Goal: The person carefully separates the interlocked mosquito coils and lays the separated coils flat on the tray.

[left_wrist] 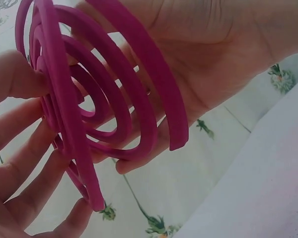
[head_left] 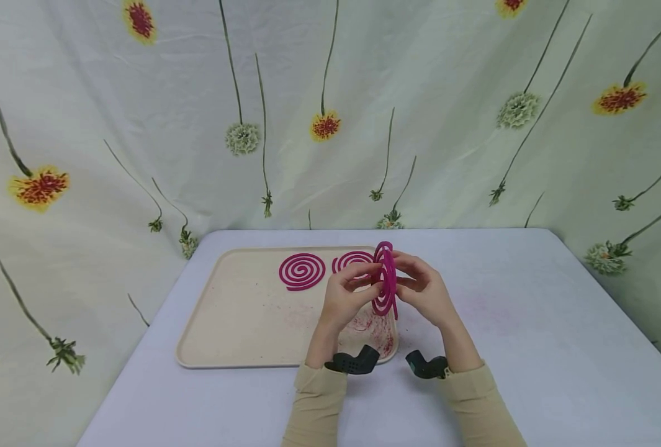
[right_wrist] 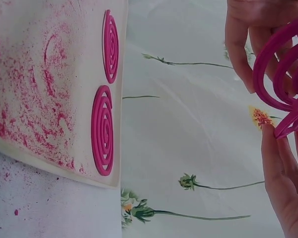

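Note:
Both hands hold magenta mosquito coils [head_left: 390,279] on edge above the tray's right end. In the left wrist view the held piece looks like two interleaved coils [left_wrist: 161,94], their strands spread apart on one side and close together on the other. My left hand [head_left: 346,298] pinches the left face between thumb and fingers. My right hand [head_left: 427,292] grips the right face the same way. On the beige tray [head_left: 226,310] two single coils lie flat at the far side: one coil [head_left: 302,271] in plain sight, the other coil [right_wrist: 102,130] partly hidden by my left hand in the head view.
Pink crumbs and dust [head_left: 383,329] cover the tray's right end. The tray stands on a white table [head_left: 531,323], which runs on to its right. A flower-print cloth [head_left: 453,124] hangs behind. Dark wrist devices [head_left: 358,361] sit on both wrists.

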The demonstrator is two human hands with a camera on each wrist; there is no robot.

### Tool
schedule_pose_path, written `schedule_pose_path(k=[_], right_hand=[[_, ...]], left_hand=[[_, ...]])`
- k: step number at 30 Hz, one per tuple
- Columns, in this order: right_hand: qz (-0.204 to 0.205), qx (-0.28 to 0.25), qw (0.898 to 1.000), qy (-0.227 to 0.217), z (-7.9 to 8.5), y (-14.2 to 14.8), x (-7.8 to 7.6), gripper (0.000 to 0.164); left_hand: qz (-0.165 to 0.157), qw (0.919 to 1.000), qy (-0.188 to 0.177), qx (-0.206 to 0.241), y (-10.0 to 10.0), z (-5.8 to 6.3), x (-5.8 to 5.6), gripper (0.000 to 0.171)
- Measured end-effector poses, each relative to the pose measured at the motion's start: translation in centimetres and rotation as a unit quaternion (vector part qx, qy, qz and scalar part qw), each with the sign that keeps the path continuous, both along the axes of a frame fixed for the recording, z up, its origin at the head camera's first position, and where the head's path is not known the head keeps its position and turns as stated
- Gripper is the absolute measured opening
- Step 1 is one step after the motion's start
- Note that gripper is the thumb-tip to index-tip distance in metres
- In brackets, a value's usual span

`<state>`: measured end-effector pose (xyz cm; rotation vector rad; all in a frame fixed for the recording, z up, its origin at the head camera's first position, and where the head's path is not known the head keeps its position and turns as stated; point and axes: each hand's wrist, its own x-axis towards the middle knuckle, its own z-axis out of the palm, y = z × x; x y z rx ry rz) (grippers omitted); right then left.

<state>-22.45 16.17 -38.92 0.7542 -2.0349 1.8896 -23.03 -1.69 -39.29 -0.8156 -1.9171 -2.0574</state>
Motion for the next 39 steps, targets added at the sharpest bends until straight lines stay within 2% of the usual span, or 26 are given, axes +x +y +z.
schedule_pose_path(k=[2, 9, 13, 15, 19, 23, 27, 29, 31, 35, 39], right_hand=[[-0.01, 0.011, 1.0, 0.001, 0.0, 0.1, 0.0, 0.044], [-0.019, 0.044, 0.999, 0.022, 0.2, 0.7, 0.1, 0.045], [-0.017, 0.058, 0.998, 0.026, 0.3, 0.9, 0.1, 0.049], [-0.011, 0.056, 0.998, 0.021, 0.3, 0.9, 0.1, 0.055], [-0.001, 0.052, 0.999, 0.001, 0.1, 0.8, 0.0, 0.065], [0.019, 0.037, 0.999, -0.021, 0.1, 0.7, 0.1, 0.069], [0.048, 0.022, 0.998, -0.046, 0.2, 0.7, 0.2, 0.07], [0.065, 0.018, 0.996, -0.055, 0.3, 0.8, 0.3, 0.07], [0.085, 0.007, 0.994, -0.064, 0.3, 1.0, 0.3, 0.069], [0.111, -0.011, 0.991, -0.079, 0.4, 1.5, 0.2, 0.067], [0.114, -0.019, 0.989, -0.088, 0.3, 1.9, 0.1, 0.067]], left_hand=[[0.008, 0.9999, 0.005, -0.01, -0.1, 0.2, 0.2, 0.031], [0.009, 0.9982, 0.029, -0.053, -0.9, 3.1, 2.1, 0.029], [0.009, 0.9967, 0.041, -0.07, -1.4, 3.4, 2.3, 0.028], [0.002, 0.9968, 0.045, -0.065, -1.5, 3.4, 2.2, 0.029], [-0.015, 0.9985, 0.032, -0.041, -1.4, 2.8, 1.7, 0.042], [-0.039, 0.9985, -0.037, -0.007, -1.4, 1.2, 0.5, 0.054], [-0.095, 0.9887, -0.104, 0.052, -1.8, -0.2, -0.6, 0.054], [-0.132, 0.9812, -0.117, 0.078, -2.0, -0.6, -0.9, 0.053], [-0.155, 0.9755, -0.124, 0.094, -2.4, -0.9, -1.1, 0.051], [-0.14, 0.9727, -0.147, 0.113, -3.2, -1.1, -1.3, 0.042], [-0.128, 0.9615, -0.161, 0.182, -3.8, -1.1, -1.3, 0.041]])
